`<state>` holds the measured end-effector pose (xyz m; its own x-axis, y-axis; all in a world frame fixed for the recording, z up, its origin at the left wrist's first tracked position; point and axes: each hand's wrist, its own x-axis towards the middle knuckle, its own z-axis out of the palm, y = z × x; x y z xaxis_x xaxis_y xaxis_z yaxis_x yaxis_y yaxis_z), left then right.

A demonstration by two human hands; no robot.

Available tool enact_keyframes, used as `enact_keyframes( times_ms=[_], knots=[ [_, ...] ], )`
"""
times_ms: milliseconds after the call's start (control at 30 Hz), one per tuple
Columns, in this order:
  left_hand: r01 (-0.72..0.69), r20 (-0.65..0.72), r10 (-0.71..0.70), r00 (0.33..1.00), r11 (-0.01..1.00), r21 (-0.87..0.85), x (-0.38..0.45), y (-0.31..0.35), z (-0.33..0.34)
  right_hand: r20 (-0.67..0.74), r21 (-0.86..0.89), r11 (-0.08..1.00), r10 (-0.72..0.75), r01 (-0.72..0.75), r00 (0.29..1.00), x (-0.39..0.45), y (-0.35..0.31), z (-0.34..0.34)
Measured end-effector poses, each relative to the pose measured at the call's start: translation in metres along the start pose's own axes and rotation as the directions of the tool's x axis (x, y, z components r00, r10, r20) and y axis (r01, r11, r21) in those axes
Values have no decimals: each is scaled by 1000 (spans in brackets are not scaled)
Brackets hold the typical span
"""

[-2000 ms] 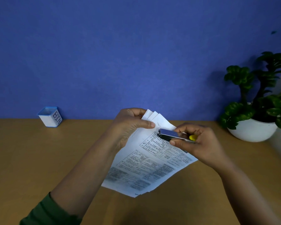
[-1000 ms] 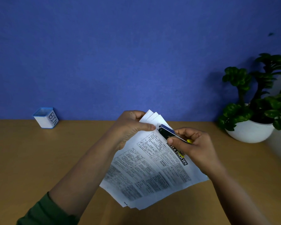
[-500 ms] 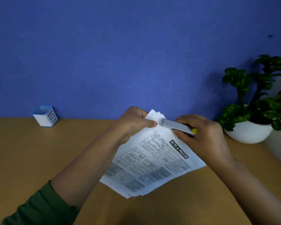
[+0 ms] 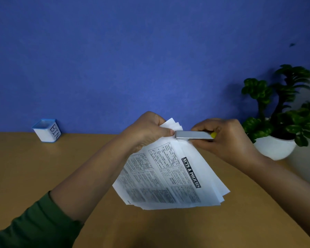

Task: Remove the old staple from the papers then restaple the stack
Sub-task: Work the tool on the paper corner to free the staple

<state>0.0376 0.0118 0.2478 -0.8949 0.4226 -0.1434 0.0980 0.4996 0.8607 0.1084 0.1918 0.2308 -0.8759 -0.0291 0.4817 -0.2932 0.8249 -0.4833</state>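
A stack of printed papers headed "ACTS & POLICIES" hangs tilted above the wooden desk, its sheets fanned apart at the edges. My left hand pinches the stack's top corner. My right hand grips a small metal stapler with a yellow end, held level. The stapler's front tip sits at the papers' top corner, touching my left thumb. The staple itself is too small to see.
A small white box with a blue rim, marked "BIN", stands at the back left of the desk. A green plant in a white pot sits at the back right. A blue wall rises behind the desk.
The stapler has gone from tilted to level and has risen with both hands to the papers' top corner. The paper stack has swung slightly.
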Motion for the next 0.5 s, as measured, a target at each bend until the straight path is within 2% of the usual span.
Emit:
enact_keyframes(
  times_ms=[67, 200, 367, 500],
  knots=[
    [-21, 20, 21, 1000, 1000, -2, 0, 2, -3, 60, 197, 964, 170, -178, 984, 2, 2, -1],
    [-41, 29, 41, 999, 999, 16, 0, 3, -3, 175, 370, 860, 307, -351, 936, 5, 1, -1],
    [-36, 53, 36, 998, 999, -4, 3, -1, -4, 308, 415, 780, 365, -469, 879, 10, -1, -8],
    [-22, 60, 25, 998, 999, -49, 6, -3, -4, 336, 411, 767, 374, -492, 864, 9, 4, -8]
  ],
)
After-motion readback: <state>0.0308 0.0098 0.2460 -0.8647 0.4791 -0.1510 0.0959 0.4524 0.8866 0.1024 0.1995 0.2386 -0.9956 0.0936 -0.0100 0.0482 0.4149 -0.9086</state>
